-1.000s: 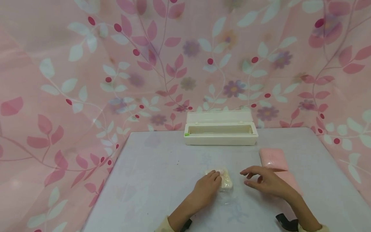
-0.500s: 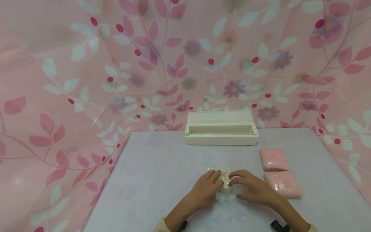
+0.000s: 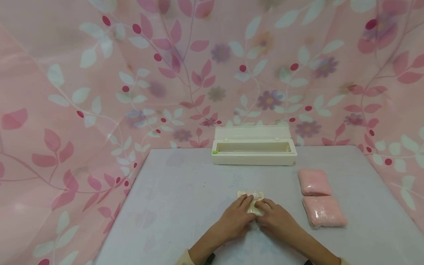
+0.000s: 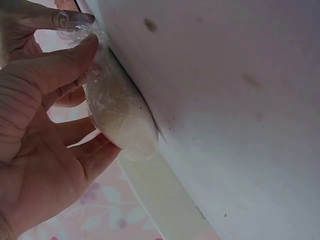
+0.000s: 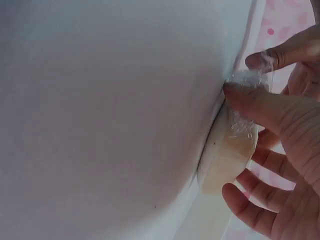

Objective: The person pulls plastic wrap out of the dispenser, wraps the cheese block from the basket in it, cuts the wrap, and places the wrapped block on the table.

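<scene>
A small cream-coloured, pillow-shaped block in clear plastic wrap (image 3: 255,210) lies on the table, with both hands at it. From its left side, my left hand (image 3: 233,220) grips it, fingers over the top and thumb at the near end. My right hand (image 3: 276,221) grips the other side the same way, the two thumbs close together. In the left wrist view the crinkled plastic film (image 4: 75,27) gathers by the thumbs, and the block (image 4: 131,127) bulges smoothly beyond the fingers. Seen from the right wrist, the thumb presses film against the block (image 5: 227,157). The hands hide its near part.
A long white box (image 3: 253,159) stands at the table's back edge, its lid (image 3: 252,132) raised and a small green tab at its left. Two pink wrapped squares (image 3: 314,182) lie in a row on the right. A pink floral curtain (image 3: 185,73) hangs behind the table.
My right hand has come left from near the pink squares to the wrapped block and now grips it. The left hand stays at the block, its thumb now close to the right thumb.
</scene>
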Available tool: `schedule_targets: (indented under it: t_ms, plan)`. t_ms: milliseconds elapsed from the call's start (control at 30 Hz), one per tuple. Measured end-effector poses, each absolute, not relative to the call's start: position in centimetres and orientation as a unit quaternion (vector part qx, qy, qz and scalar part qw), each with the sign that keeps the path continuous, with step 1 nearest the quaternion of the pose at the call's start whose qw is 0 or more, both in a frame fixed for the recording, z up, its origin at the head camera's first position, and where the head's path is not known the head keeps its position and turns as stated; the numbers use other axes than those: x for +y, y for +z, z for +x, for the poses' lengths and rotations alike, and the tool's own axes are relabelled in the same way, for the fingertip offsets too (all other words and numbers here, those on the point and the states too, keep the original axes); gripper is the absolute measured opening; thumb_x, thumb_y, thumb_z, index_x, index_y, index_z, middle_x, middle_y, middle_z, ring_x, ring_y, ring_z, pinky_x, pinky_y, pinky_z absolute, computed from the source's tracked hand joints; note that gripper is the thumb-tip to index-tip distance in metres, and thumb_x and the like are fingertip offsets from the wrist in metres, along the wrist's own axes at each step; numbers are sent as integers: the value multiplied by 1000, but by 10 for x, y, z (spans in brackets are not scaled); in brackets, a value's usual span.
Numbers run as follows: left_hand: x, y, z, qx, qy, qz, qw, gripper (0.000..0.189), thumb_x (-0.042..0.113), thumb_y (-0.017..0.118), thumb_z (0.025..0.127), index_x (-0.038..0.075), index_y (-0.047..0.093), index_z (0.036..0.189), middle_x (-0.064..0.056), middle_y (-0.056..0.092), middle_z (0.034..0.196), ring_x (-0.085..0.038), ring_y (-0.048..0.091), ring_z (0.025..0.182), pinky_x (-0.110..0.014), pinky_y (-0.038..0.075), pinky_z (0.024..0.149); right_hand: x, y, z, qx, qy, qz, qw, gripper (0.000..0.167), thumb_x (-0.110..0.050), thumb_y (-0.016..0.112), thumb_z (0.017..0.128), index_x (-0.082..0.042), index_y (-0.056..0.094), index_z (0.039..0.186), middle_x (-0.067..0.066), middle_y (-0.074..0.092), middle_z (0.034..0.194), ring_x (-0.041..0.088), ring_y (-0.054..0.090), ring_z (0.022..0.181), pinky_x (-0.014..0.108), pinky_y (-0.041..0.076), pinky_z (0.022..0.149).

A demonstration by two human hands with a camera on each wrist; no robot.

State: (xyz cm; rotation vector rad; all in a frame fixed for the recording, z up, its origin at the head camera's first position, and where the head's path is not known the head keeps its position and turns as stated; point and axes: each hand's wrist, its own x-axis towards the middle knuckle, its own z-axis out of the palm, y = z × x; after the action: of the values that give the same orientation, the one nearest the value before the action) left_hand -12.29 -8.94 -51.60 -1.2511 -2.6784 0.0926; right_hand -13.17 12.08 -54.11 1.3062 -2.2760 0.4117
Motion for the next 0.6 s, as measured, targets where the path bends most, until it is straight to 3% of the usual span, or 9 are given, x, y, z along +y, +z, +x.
schedule_targets:
  t_ms: [133,367,500,600]
  plan:
    - [-88,-518,-123,-899,36,-426,101,14,30,78,83,26,76,97,-18,50,141,-33,46,131,-39,35,110,117,-542,-128,-842,142,463,240,22,-23,88,63,-23,75,80,8,59,113,30,56,103,33,52,59]
    - [-91,-519,-124,-904,-5,-425,54,14,21,70,89,18,66,103,-23,45,144,-38,39,136,-41,28,113,120,-534,-116,-856,207,438,182,14,-20,83,75,-20,71,82,14,63,121,36,58,115,46,54,82]
    - [-96,-520,-126,-897,-79,-434,27,6,12,57,96,11,54,101,-26,44,144,-39,35,139,-42,25,114,121,-529,-109,-870,239,407,141,15,-15,74,86,-18,64,96,14,62,126,37,57,119,49,52,88]
    - [-95,-516,-128,-899,-125,-420,12,10,10,47,101,4,53,108,-27,45,142,-38,37,138,-42,27,113,119,-525,-109,-882,252,377,131,18,-10,66,92,-12,60,109,9,65,118,27,63,111,42,54,86]
